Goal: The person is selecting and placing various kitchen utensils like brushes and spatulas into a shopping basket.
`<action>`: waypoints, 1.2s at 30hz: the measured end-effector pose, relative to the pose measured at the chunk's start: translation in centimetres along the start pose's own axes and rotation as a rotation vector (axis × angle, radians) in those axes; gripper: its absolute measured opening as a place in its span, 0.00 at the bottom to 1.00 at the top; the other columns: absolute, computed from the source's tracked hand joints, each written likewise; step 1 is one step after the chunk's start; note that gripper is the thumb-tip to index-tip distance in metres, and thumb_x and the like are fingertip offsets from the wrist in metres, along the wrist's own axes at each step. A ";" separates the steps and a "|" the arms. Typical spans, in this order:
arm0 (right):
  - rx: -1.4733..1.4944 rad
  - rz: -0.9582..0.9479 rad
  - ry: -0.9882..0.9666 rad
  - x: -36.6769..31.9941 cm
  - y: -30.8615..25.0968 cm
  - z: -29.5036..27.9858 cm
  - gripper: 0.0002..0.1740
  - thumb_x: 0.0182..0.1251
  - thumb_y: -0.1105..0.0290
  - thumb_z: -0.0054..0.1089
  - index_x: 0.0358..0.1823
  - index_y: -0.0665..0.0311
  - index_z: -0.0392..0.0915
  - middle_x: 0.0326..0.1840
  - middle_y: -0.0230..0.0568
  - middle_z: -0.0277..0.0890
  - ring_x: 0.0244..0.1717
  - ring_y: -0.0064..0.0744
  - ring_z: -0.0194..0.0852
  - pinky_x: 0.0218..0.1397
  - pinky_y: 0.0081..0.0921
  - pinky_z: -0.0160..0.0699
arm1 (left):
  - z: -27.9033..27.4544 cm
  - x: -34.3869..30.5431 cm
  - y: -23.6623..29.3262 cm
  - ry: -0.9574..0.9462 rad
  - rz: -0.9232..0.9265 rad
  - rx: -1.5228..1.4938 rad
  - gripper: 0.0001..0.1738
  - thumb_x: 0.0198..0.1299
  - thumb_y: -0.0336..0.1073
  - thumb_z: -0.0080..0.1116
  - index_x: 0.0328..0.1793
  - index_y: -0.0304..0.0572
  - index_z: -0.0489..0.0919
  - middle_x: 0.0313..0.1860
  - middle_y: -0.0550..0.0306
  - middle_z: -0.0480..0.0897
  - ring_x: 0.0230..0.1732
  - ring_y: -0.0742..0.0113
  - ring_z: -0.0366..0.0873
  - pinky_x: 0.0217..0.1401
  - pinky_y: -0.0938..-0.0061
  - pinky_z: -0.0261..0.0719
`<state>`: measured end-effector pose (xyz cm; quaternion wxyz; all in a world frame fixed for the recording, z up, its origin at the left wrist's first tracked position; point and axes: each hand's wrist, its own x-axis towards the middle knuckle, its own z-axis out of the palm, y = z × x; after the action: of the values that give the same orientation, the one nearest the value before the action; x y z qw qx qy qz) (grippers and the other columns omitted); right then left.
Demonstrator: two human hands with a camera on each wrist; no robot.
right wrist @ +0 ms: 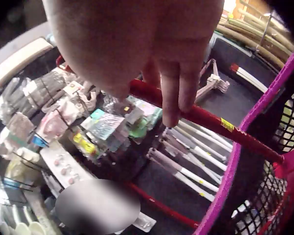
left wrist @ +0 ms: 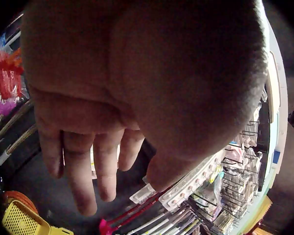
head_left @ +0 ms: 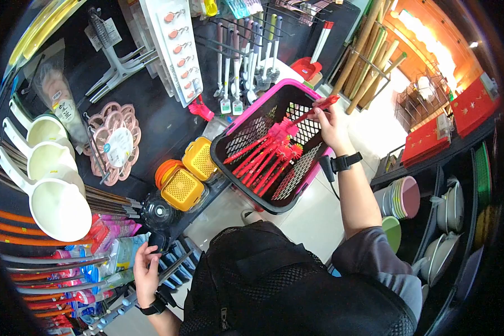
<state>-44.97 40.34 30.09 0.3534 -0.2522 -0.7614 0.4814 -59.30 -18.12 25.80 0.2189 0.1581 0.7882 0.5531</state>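
Observation:
My right hand grips the red handle of a brush over the far right rim of the basket. Its pink-red head points down into the black basket with a pink rim. Several red brushes lie inside, their handles toward the near left. In the right wrist view a yellow sticker marks the held handle. My left hand holds nothing, fingers relaxed, beside packaged goods on the left rack. Another pink brush head hangs on the rack beyond the basket.
White ladles hang at the left. Yellow baskets sit on the shelf left of the basket. Long-handled tools hang behind it, with bamboo poles at the back right. Stacked bowls line the right shelf.

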 end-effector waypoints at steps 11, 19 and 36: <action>0.103 -0.301 0.014 -1.8 -9.9 6.2 0.11 0.72 0.78 0.51 0.54 0.68 0.71 0.44 0.38 0.78 0.43 0.27 0.83 0.48 0.24 0.79 | -2.7 -1.1 -1.0 0.007 0.024 -0.014 0.28 0.66 0.21 0.51 0.72 0.37 0.64 0.56 0.50 0.78 0.48 0.66 0.79 0.56 0.72 0.76; 0.069 -0.405 -0.055 -1.5 -15.0 11.2 0.12 0.68 0.80 0.52 0.53 0.69 0.71 0.40 0.38 0.76 0.35 0.26 0.81 0.42 0.23 0.79 | -4.7 -3.5 -2.6 0.094 -0.014 -0.025 0.27 0.65 0.21 0.52 0.72 0.37 0.64 0.56 0.51 0.79 0.47 0.68 0.79 0.53 0.74 0.75; 0.043 -0.219 -0.240 3.8 -6.6 16.9 0.13 0.75 0.77 0.45 0.58 0.70 0.66 0.52 0.44 0.77 0.43 0.29 0.82 0.49 0.25 0.80 | -4.3 -5.3 -2.0 0.268 -0.116 -0.081 0.26 0.68 0.24 0.52 0.71 0.35 0.64 0.55 0.53 0.79 0.48 0.69 0.76 0.54 0.74 0.74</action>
<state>-60.81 31.03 32.34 0.3155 -0.1009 -0.8107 0.4828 -57.04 -24.83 26.06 0.1496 0.0281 0.7952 0.5869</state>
